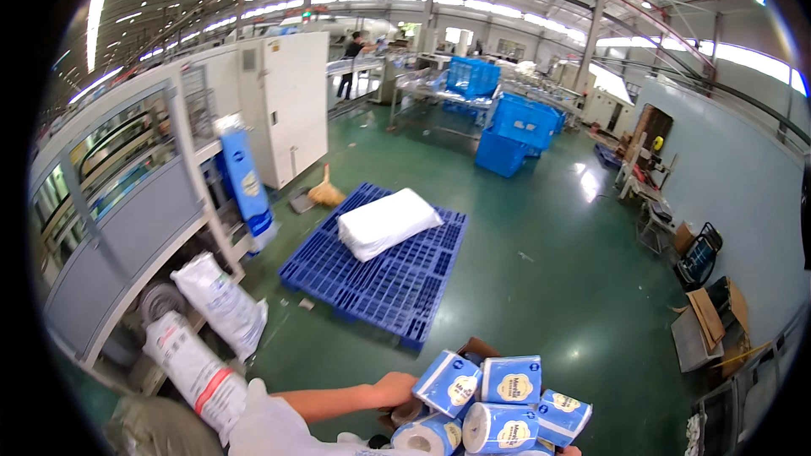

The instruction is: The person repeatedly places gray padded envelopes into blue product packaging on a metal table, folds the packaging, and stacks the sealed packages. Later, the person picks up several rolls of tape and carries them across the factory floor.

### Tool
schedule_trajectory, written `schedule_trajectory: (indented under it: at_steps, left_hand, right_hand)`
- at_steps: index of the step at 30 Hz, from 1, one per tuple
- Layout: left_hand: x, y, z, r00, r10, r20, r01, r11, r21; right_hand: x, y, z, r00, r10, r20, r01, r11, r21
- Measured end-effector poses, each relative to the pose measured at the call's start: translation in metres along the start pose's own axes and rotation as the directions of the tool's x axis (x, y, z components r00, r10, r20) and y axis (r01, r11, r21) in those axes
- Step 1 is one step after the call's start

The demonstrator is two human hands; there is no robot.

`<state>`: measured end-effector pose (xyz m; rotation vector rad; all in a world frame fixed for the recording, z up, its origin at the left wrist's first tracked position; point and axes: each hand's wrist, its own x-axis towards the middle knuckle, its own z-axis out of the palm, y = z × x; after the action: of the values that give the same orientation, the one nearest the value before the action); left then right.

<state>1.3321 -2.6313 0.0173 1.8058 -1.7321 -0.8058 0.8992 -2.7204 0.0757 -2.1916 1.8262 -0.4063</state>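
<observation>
5 blue-wrapped tissue rolls point(498, 409) by left hand point(393, 390)

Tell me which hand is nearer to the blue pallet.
Left. The left hand grips the bundle of blue-wrapped rolls, just below the blue pallet; the right hand barely shows at the picture's bottom edge, farther off.

Green factory floor point(549, 287) with blue pallet point(380, 274), white sack point(387, 221) flat on top.
</observation>
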Motion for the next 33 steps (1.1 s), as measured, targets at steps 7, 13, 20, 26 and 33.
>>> schedule_trajectory:
  at_steps: [7,13,20,26,33]
  left_hand:
    - [0.19,-0.041,-0.076,0.99,-0.139,-0.019,0.14,0.988,0.069]
    - [0.364,-0.101,-0.132,0.983,-0.157,-0.097,0.163,0.985,0.055]
    - [0.585,-0.146,-0.226,0.99,-0.063,-0.126,0.071,0.996,0.059]
    - [0.754,-0.162,-0.309,0.993,-0.095,-0.073,0.102,0.99,0.099]
    - [0.949,-0.217,-0.378,0.967,-0.209,-0.146,0.217,0.975,0.045]
  right_hand:
    - [0.245,-0.059,0.016,0.997,-0.044,0.064,0.048,0.997,-0.057]
    - [0.455,-0.124,0.042,0.988,-0.064,0.142,0.066,0.998,-0.012]
    - [0.679,-0.163,0.064,0.994,-0.021,0.107,0.036,0.989,-0.144]
    - [0.856,-0.216,0.069,0.999,0.026,0.045,-0.025,0.999,-0.028]
    - [1.123,-0.28,0.106,0.992,-0.026,0.12,0.044,0.988,-0.15]
